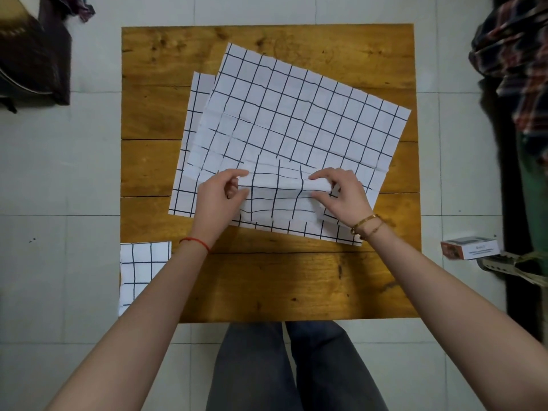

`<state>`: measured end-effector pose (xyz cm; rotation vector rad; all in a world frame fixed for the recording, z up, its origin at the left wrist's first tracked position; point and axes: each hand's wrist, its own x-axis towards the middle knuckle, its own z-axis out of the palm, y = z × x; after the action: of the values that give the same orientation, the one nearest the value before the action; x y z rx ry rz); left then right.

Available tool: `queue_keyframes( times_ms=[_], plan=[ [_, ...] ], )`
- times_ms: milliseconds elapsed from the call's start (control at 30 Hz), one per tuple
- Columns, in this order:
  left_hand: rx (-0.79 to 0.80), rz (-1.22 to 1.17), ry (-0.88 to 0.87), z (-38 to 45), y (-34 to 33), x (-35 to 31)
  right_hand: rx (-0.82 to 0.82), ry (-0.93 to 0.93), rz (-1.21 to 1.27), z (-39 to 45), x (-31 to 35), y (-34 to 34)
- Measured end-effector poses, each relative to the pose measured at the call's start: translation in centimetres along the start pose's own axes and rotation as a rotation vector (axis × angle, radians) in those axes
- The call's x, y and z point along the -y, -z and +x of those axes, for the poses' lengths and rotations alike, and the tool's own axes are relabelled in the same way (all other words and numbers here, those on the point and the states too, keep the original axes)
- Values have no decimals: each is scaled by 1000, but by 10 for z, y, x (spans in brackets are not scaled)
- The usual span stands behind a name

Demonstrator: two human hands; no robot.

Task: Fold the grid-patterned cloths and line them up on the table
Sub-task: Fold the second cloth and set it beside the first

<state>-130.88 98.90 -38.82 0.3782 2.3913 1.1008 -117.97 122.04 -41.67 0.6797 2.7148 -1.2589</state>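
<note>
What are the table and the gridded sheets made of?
Table: wooden planks, going by the grain, knots and seams; amber stain, satin sheen.
Sheets: thin matte white with black grid; sharp creases look paper-like, though it could be stiff cloth. It bunches softly between both hands.

Home room: tiled floor, wooden table, hanging clothes.

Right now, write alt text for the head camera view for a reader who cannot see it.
Seen from above, a person's left hand and right hand pinch the near edge of a small grid-patterned cloth lying on larger spread grid cloths on a wooden table. A folded grid cloth sits at the table's near left corner.
</note>
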Motion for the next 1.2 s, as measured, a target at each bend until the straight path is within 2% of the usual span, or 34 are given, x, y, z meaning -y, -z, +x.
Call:
queue_keyframes(
  times_ms=[100,200,367,467,600,667,733,800,967,1067,1200],
  plan=[
    [-19,114,-96,-1,10,-4,-26,26,-28,-1,7,7],
    [-7,98,-104,-2,20,-8,25,-65,93,-1,12,17],
    [117,-190,114,-1,22,-7,116,-246,384,-1,19,28],
    [151,-211,230,1,6,3,109,-398,274,2,17,18],
    [154,-141,386,0,-23,18,55,-501,177,3,3,-6],
    [127,-133,403,-2,-31,22,12,-526,189,2,1,-15],
    [88,-113,323,-5,-35,27,-17,-477,152,2,1,-23],
    [83,20,194,-10,-35,33,-54,-360,21,0,2,-31],
    [121,460,-95,-29,-37,46,-23,96,-453,-7,30,-54],
    [185,658,-120,-34,-42,51,88,242,-619,-7,49,-74],
    [280,815,-100,-35,-48,57,264,268,-744,-2,58,-100]
  ],
)
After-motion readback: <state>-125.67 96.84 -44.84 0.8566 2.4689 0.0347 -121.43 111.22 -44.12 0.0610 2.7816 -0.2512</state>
